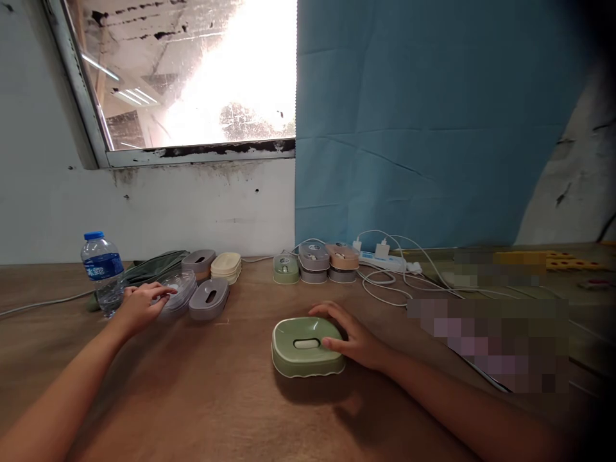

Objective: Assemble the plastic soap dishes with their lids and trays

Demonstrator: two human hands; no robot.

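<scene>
My right hand [359, 340] holds the right end of a green oval box [283, 359], thumb on its top and fingers round the far side. The box has a wavy lower rim and a slot in its lid, with a cream-coloured piece [307, 344] in the slot. On the left, my left hand [144, 303] reaches over a stack of clear plastic covers [180, 289], its fingers stretched out and touching or just above the top one. Close to that stack lies a grey oval lid with a slot [210, 299].
Behind are another grey lid [198, 260], stacked cream parts [226, 266] and a dark pouch [154, 268]. A water bottle [103, 273] stands left. Green [285, 269], grey [314, 260] and orange [342, 260] boxes line the back, near a power strip [382, 260] with white cables.
</scene>
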